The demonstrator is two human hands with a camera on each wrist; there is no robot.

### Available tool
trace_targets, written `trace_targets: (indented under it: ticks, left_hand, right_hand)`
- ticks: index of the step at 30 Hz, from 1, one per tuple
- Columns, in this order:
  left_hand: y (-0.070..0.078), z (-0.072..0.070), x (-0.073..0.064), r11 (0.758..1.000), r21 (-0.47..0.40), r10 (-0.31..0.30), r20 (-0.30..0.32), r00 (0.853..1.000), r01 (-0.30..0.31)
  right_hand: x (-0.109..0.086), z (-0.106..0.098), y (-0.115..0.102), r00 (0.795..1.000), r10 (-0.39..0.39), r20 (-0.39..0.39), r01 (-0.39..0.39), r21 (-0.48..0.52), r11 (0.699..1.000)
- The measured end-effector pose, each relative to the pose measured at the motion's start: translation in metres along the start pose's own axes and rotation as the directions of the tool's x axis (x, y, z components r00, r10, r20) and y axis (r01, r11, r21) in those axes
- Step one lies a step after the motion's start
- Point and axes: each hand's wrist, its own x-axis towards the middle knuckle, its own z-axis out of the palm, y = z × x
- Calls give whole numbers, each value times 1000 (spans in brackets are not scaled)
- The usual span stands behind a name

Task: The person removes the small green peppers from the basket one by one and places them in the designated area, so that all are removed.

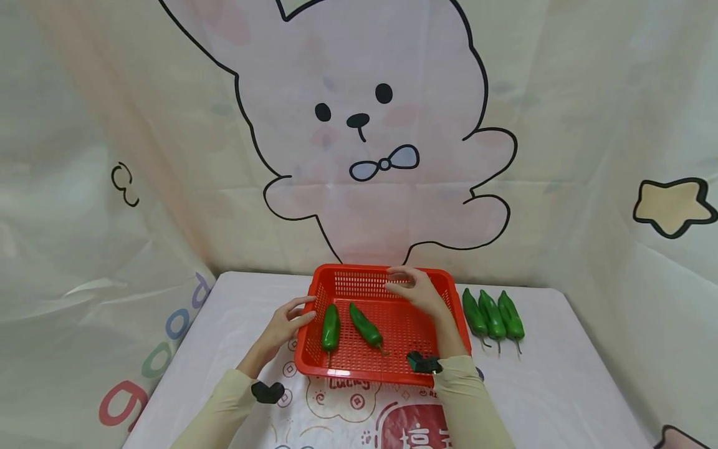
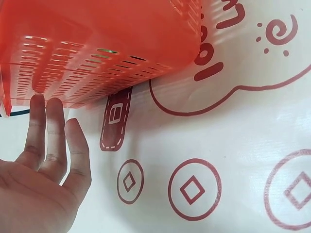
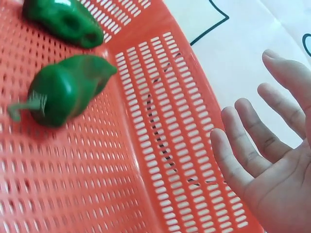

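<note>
I'm seeing the counter (image 1: 555,386) bearing a basket (image 1: 397,321); left hand (image 1: 283,324) touching its left side, fingers extended; right hand (image 1: 416,290) hovering over it, relaxed, holding nothing. Two peppers (image 1: 331,328) are lying inside, three peppers (image 1: 493,317) just right.

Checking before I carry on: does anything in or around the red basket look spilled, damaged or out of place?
Nothing stands out. The red basket shows no visible damage. Inside, the left pepper and slanted pepper look intact; the three peppers right of the basket lie side by side, with no spill visible.
</note>
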Motion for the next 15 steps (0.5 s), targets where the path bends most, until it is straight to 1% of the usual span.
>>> trace_targets:
  ticks: [3,8,12,15]
  left_hand:
    - [1,1,1,1000,-6,2,4,1000,-2]
    - [0,2,1,1000,-17,1,14,1000,-1]
    - [0,2,0,1000,-19,1,11,1000,-1]
    - [-1,2,0,1000,-22,4,7,1000,-3]
  right_hand:
    - [1,4,0,1000,22,-16,-21,13,1000]
    - [2,8,8,994,98,-41,-95,64,993]
    - [1,14,13,992,127,1,-127,80,989]
    - [1,18,8,990,135,49,-138,67,988]
